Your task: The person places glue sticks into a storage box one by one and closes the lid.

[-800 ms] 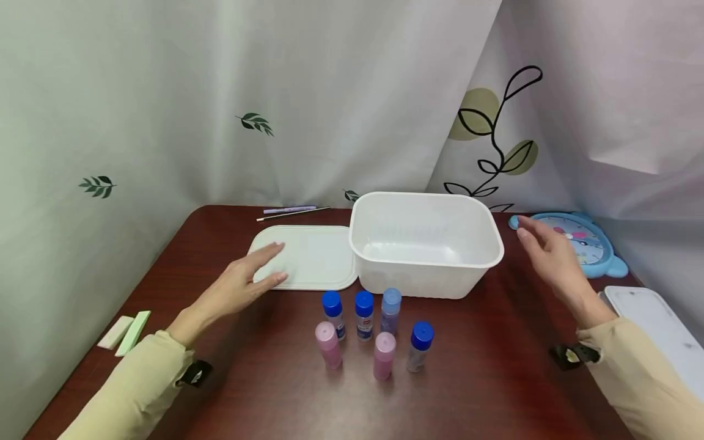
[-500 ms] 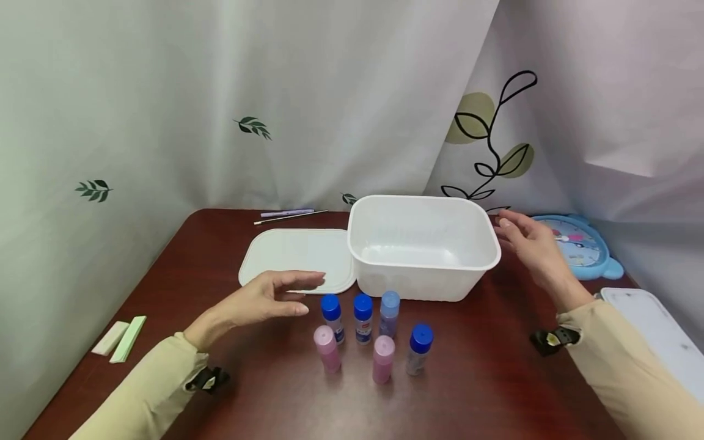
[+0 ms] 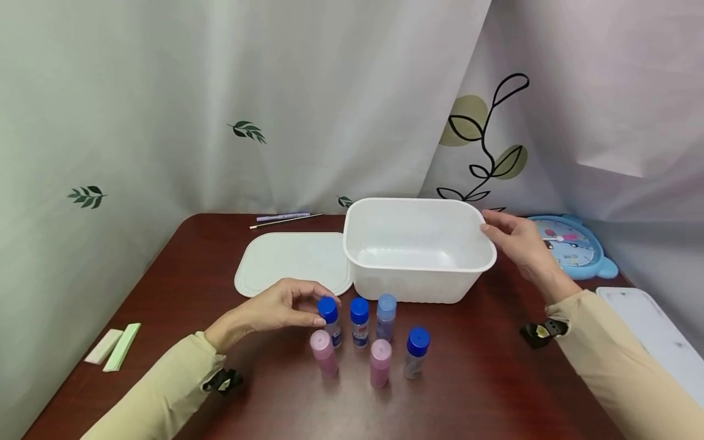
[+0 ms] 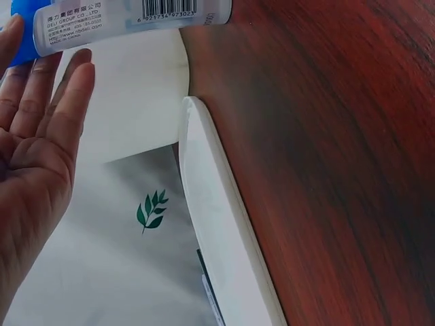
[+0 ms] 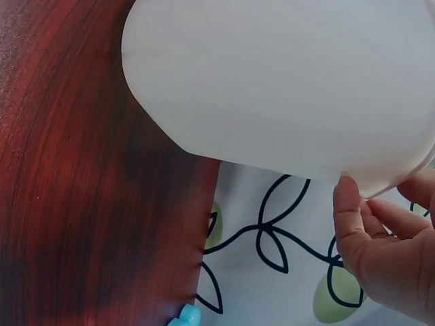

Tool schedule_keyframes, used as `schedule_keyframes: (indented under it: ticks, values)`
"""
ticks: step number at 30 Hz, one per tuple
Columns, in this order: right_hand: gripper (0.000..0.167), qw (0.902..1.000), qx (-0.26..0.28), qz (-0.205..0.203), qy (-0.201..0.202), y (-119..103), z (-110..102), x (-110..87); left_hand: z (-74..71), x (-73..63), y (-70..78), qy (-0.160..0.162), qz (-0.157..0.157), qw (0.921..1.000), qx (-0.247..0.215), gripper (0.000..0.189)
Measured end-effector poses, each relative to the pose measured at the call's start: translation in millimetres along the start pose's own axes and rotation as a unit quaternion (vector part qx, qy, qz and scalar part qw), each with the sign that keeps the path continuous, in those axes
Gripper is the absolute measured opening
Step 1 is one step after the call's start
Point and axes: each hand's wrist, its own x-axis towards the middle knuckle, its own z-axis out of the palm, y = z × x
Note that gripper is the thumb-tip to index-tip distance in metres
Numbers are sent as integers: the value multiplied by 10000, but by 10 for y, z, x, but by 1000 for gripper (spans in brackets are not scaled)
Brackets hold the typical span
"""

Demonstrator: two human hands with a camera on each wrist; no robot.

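Near the middle of the table my left hand [image 3: 277,305] pinches the blue cap of a clear glue bottle [image 3: 328,310], thumb in front and fingers behind. In the left wrist view that glue bottle's label and barcode [image 4: 170,8] show. Beside it stand a second blue-capped bottle [image 3: 360,311], a light-blue one [image 3: 386,308], two pink ones, left [image 3: 323,351] and right [image 3: 380,360], and another blue-capped one [image 3: 416,351]. My right hand [image 3: 519,244] grips the right rim of a white bin [image 3: 418,284], thumb and fingers at its edge.
A white lid [image 3: 291,260] lies flat left of the bin. Behind it are a purple pen [image 3: 283,216] and a thin stick [image 3: 288,220]. Two pale strips [image 3: 122,347] lie at far left. At right are a blue bear-shaped clock [image 3: 596,263] and a white flat box [image 3: 651,321].
My left hand has moved right from over the lid to the blue-capped bottle and taken its cap. My right hand has come left from beside the clock to the bin's rim.
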Motion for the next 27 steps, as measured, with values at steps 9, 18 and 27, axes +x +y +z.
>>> schedule_keyframes:
  ticks: [9, 18, 27]
  values:
    - [51, 9999, -3, -31, 106, 19, 42, 12, -295, 99, 410, 569, -118, 9959, 693, 31]
    - [49, 9997, -51, -115, 197, 37, 31, 8, -583, 813, 1126, 1091, 2, 9928, 485, 39]
    - [51, 9998, -87, -175, 98, 27, 38, -31, -261, 1847, 1041, 921, -378, 9928, 660, 40]
